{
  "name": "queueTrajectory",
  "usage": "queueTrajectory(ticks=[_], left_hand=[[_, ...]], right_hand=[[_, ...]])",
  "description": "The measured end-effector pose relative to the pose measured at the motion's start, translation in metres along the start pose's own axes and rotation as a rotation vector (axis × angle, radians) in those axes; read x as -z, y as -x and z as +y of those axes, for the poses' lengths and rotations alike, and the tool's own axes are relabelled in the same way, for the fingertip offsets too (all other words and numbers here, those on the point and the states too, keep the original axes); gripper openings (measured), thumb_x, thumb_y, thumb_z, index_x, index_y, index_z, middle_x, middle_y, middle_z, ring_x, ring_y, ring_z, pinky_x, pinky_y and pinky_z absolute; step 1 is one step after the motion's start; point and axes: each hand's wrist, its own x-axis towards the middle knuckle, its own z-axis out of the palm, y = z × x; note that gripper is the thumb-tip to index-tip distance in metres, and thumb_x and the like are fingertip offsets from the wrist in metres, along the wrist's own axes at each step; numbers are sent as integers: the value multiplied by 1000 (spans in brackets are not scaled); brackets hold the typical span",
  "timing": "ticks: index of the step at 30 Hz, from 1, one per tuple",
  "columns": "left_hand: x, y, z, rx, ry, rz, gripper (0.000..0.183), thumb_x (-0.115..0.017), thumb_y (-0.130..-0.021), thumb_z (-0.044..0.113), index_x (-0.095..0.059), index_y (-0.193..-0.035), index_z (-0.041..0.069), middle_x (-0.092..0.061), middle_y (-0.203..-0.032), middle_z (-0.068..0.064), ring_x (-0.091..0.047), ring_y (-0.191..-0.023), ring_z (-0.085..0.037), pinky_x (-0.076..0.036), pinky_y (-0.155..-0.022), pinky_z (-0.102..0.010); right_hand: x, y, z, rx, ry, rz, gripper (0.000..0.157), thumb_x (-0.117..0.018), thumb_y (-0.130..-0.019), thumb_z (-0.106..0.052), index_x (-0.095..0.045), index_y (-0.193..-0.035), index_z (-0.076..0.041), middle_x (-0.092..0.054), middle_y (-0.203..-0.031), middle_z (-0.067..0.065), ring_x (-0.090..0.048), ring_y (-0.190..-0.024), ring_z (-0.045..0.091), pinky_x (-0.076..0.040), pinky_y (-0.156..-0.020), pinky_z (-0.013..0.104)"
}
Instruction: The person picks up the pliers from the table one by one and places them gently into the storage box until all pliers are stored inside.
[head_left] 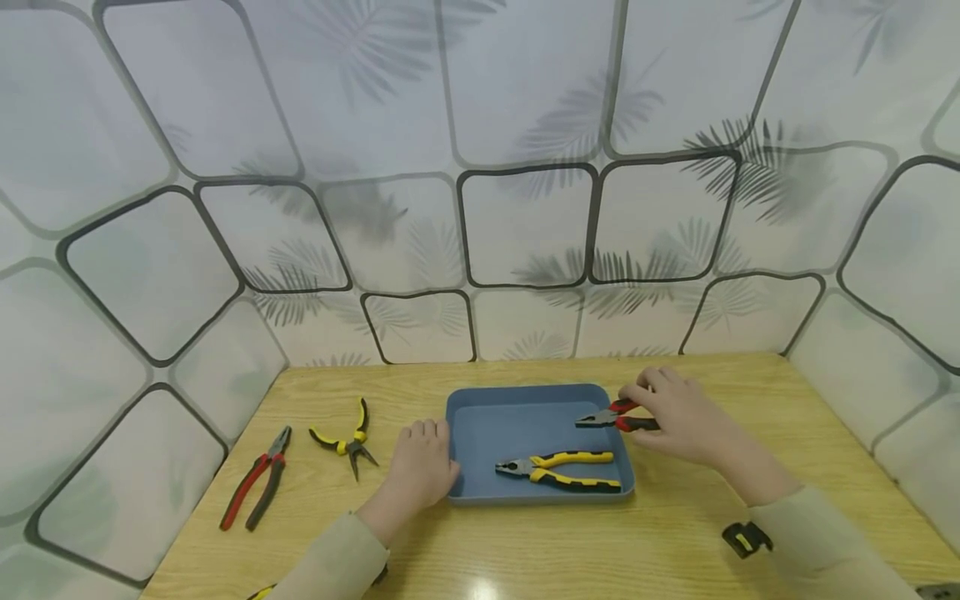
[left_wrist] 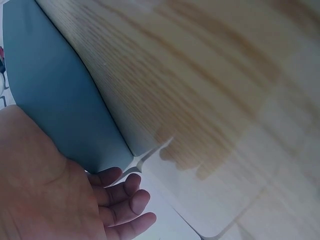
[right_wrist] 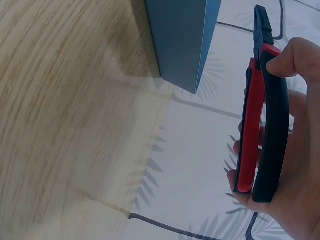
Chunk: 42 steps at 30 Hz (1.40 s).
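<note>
My right hand (head_left: 678, 417) grips red-and-black pliers (head_left: 597, 418) by the handles, their jaws pointing left over the right side of the blue tray (head_left: 525, 429). In the right wrist view, the thumb lies on the black outer face of one handle (right_wrist: 277, 135), with fingertips showing behind the other. Yellow-and-black combination pliers (head_left: 555, 471) lie in the near right part of the tray, jaws to the left. My left hand (head_left: 422, 462) rests at the tray's left wall. Its fingers (left_wrist: 122, 210) are loosely bent beside the wall in the left wrist view; the thumb is hidden there.
Left on the wooden table (head_left: 540, 554) lie yellow-and-black needle-nose pliers (head_left: 352, 442) with spread handles, and red-and-black pliers (head_left: 258, 479). A yellow piece (head_left: 262, 592) peeks out by the left sleeve. Patterned panels (head_left: 525, 225) enclose the table's back and sides.
</note>
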Motion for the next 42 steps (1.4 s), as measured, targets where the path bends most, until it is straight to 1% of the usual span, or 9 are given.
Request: queueTrajectory(ticks=[6, 12, 20, 27, 34, 42], left_hand=[[1, 1, 1, -1, 2, -17, 42, -53, -88, 42, -49, -103, 3, -52, -92, -12, -52, -86, -26, -44, -79, -40], [-4, 0, 1, 1, 2, -38, 43, -52, -89, 44, -48, -104, 4, -52, -93, -12, -52, -88, -26, -44, -81, -41], [-8, -2, 1, 2, 2, -40, 44, -52, -89, 44, -48, -106, 4, -52, -94, -12, -51, -88, -25, -43, -82, -41], [-8, -1, 1, 0, 11, -33, 46, -52, -88, 44, -48, -108, 3, -53, -97, -13, -51, -90, -26, -43, -83, -42], [-3, 1, 1, -2, 6, -27, 45, -52, -89, 43, -48, -109, 3, -53, -97, -13, -51, -90, -26, -44, -83, -42], [-2, -1, 1, -1, 0, -27, 45, -51, -89, 43, -48, -109, 3, -53, -99, -14, -51, -91, -27, -44, -83, -42]], right_hand=[[-2, -1, -4, 3, -3, 2, 43, -68, -75, -41, -61, -114, -24, -51, -98, -3, -44, -86, 17, -33, -65, 37], [-6, -1, -8, 6, -16, 2, 39, -67, -75, -38, -61, -112, -28, -49, -96, -5, -42, -83, 15, -30, -64, 34], [-8, -2, -13, 12, -45, -25, 45, -65, -75, -34, -60, -118, -24, -49, -101, -3, -40, -85, 15, -31, -66, 35], [-11, -4, -18, 19, -60, -8, 42, -64, -73, -32, -60, -115, -28, -48, -99, -4, -39, -86, 15, -27, -67, 35], [-15, -6, -22, 20, -66, -2, 48, -64, -72, -33, -58, -119, -27, -47, -101, -4, -37, -85, 14, -26, -67, 35], [-18, -10, -26, 28, -83, 14, 43, -65, -73, -32, -60, -115, -29, -48, -101, -4, -38, -85, 14, -27, -66, 35]])
